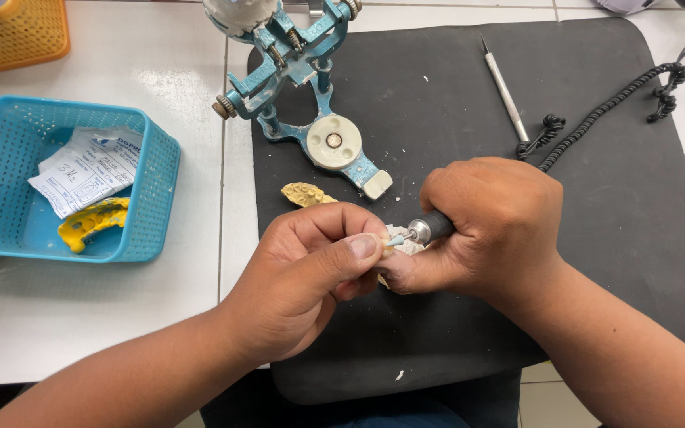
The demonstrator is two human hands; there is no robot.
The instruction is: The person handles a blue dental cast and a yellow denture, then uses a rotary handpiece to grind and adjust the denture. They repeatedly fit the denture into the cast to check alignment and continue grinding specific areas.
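Rotary handpiece (430,228) in right hand's (489,230) tight grip, bur against small white piece pinched by left hand (307,269).

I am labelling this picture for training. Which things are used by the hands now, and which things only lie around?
In use: left hand holding a small white plaster piece; right hand holding a rotary handpiece.

Lying about: blue metal articulator, thin pointed tool, yellow piece on the black mat, blue basket.
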